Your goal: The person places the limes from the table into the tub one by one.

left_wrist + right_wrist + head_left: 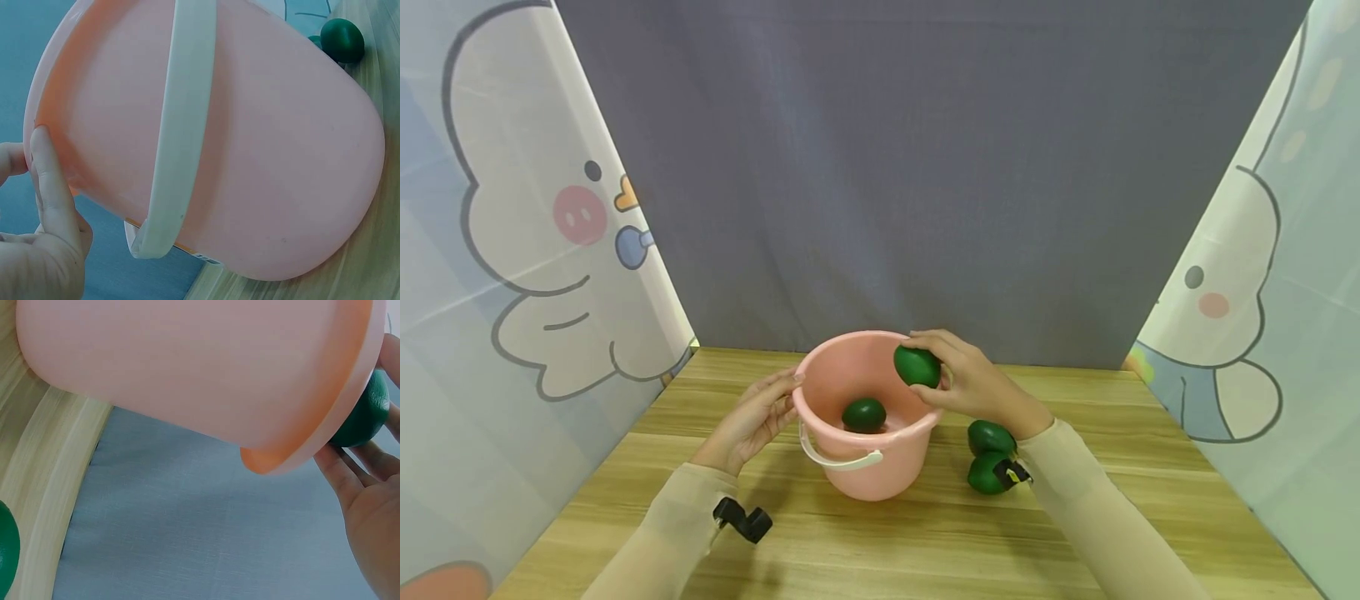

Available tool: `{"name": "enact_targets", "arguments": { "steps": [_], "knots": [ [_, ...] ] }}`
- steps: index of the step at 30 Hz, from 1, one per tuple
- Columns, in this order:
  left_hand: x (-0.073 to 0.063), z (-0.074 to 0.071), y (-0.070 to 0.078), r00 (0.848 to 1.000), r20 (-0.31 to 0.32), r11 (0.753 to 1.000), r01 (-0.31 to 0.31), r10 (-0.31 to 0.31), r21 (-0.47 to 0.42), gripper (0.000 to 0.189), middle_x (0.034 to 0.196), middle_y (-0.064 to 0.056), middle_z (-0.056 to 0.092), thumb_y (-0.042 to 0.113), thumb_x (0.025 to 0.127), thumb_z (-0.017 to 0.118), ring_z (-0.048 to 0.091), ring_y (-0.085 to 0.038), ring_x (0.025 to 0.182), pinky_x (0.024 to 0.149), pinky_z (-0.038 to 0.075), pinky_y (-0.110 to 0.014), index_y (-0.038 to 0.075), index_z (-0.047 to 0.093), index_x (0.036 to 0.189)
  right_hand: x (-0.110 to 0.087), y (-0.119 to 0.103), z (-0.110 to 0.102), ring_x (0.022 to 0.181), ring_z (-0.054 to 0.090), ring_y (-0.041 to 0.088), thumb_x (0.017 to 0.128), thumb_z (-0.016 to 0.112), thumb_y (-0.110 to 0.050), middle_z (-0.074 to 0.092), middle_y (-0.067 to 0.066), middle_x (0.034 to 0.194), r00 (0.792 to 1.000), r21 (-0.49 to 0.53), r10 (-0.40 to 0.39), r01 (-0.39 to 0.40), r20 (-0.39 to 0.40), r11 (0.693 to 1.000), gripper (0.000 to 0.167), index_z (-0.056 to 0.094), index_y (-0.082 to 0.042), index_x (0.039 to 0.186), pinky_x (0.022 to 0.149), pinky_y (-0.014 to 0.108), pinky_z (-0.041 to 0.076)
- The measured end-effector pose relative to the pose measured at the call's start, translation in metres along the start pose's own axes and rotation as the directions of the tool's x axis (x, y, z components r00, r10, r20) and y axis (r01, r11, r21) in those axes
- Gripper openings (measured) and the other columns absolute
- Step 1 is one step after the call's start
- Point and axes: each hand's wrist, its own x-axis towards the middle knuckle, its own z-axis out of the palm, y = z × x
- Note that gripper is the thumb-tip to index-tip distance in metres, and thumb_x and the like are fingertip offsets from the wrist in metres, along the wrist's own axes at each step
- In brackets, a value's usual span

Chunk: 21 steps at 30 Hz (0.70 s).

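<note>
A pink bucket (880,467) with a white handle (842,461) stands upright on the wooden table. My left hand (756,421) pinches its left rim; in the left wrist view a finger (53,181) lies along the outside just under the rim. Above the bucket's right rim, my right hand (958,375) grips a dark green avocado (917,367) between thumb and fingers. The right wrist view shows that avocado (369,412) partly hidden behind the rim. Another avocado (864,414) lies at the bottom inside the bucket.
Two more green avocados (990,437) lie together on the table (880,550) to the right of the bucket, beneath my right forearm and partly covered by its black wrist mount (1011,472). A grey cloth (880,167) hangs behind the table, with printed curtains (535,333) at both sides.
</note>
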Motion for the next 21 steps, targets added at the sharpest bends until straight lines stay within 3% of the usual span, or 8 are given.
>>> {"name": "enact_targets", "arguments": {
  "steps": [7, 15, 21],
  "knots": [
    [0.0000, -0.0005, 0.0004, 1.000, 0.001, 1.000, -0.001, 0.001, -0.004, 0.046, 0.104, -0.003, 0.057, 0.011, 0.104, 0.052, 0.058, -0.003, 0.075, 0.068, 0.056, -0.010, -0.006, 0.037, 0.145, 0.0051, 0.0001, -0.0002, 0.110, 0.060, 0.020, 0.085, 0.080, -0.017, 0.054, 0.017, 0.137, 1.000, 0.005, 0.012, -0.012, 0.022, 1.000, 0.058, 0.056, -0.007, 0.137, 0.082, 0.032, 0.060],
    [-0.0003, -0.0015, 0.0006, 1.000, -0.003, 1.000, 0.001, -0.001, -0.012, 0.045, 0.104, -0.003, 0.057, 0.011, 0.104, 0.053, 0.058, -0.003, 0.075, 0.068, 0.056, -0.010, -0.006, 0.038, 0.143, 0.0075, 0.0000, 0.0021, 0.101, 0.059, 0.017, 0.087, 0.079, -0.017, 0.053, 0.012, 0.137, 0.998, 0.030, 0.035, -0.036, 0.051, 0.999, 0.056, 0.056, -0.006, 0.137, 0.074, 0.028, 0.059],
    [-0.0002, -0.0019, 0.0007, 1.000, -0.003, 1.000, -0.001, 0.001, -0.013, 0.043, 0.104, -0.003, 0.058, 0.011, 0.104, 0.054, 0.059, -0.004, 0.077, 0.069, 0.056, -0.011, -0.006, 0.040, 0.141, 0.0072, 0.0040, 0.0030, 0.111, 0.060, 0.025, 0.087, 0.079, -0.012, 0.058, 0.010, 0.130, 1.000, 0.034, -0.011, 0.010, 0.028, 0.999, 0.052, 0.057, -0.001, 0.133, 0.084, 0.042, 0.061]
  ]
}}
